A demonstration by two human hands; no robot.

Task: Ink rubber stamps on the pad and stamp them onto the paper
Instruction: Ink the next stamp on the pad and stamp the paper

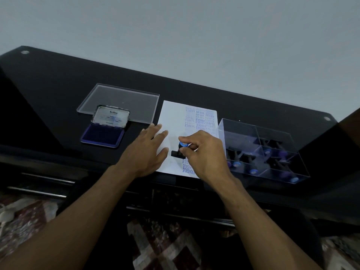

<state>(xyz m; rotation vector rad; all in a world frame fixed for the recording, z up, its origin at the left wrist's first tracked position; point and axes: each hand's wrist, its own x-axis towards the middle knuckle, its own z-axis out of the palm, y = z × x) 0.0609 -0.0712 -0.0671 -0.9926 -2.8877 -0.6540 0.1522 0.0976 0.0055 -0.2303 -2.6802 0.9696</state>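
2 bare forearms, left hand [145, 151] and right hand [204, 155], no sleeves, rings or watch.

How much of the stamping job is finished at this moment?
Done: many blue prints cover the white paper sheet. In hand: the right hand presses a black blue-topped stamp down while the left hand steadies the sheet. Left: free space; more stamps in the clear box.

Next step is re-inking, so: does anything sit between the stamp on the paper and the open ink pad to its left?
Only the left hand, lying flat on the paper's left edge, crosses the direct line from the stamp in the right hand to the ink pad. Nothing else visible does.
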